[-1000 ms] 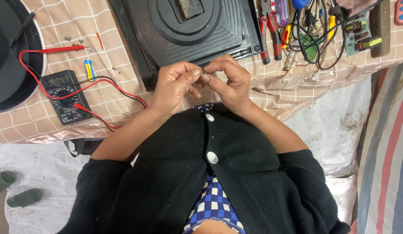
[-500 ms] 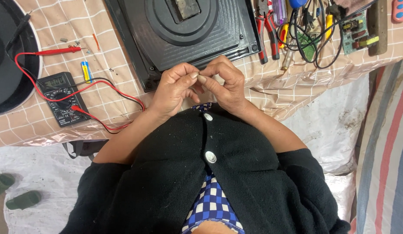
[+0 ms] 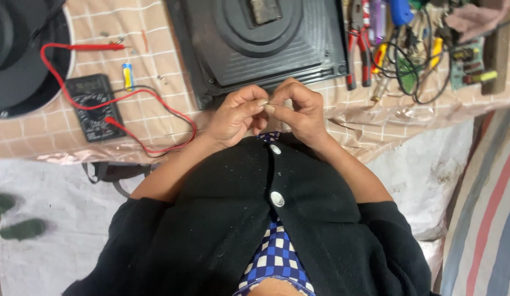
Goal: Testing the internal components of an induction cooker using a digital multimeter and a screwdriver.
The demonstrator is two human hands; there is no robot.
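Observation:
My left hand (image 3: 235, 115) and my right hand (image 3: 299, 112) are held together close to my chest, just in front of a black square appliance housing (image 3: 266, 49) with a round raised centre. The thumbs and forefingers of both hands meet in a pinch. Whatever sits between the fingertips is too small to make out. Both forearms come out of black cardigan sleeves.
A black multimeter (image 3: 93, 107) with red leads (image 3: 156, 112) lies to the left on the checked cloth (image 3: 156, 55), beside a small yellow-and-blue cylinder (image 3: 127, 75). A round black part (image 3: 19, 55) sits far left. Red-handled pliers (image 3: 356, 49), tangled wires and a circuit board (image 3: 466, 60) lie at right.
The hands stay pinched together in the same place; only the fingers shift slightly. The view has drifted a little.

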